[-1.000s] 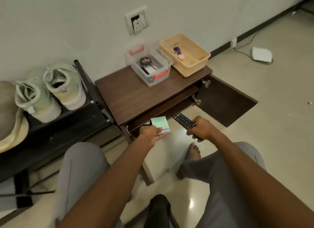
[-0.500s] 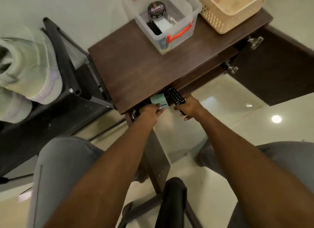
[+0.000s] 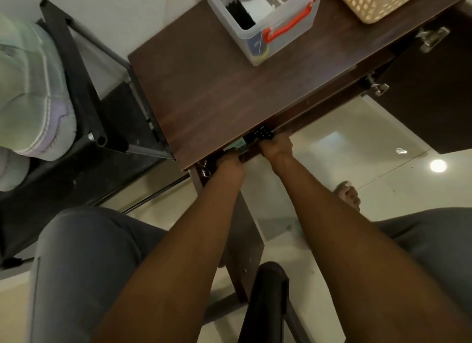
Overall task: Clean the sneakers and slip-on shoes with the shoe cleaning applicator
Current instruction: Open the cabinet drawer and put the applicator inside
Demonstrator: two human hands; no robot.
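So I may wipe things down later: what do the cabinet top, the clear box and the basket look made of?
Cabinet top: dark wood-grain board, probably laminate, with a matte finish and streaky grain. Clear box: translucent frosted plastic, its contents showing through, with an orange handle. Basket: cream, seemingly moulded plastic, with a regular grid of holes.

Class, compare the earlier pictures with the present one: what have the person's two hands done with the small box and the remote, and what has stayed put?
Both hands moved forward, under the cabinet top. The left hand still holds the green box, the right hand still grips the remote; both items are now mostly hidden beneath the edge. The clear bin, basket and sneaker stayed in place.
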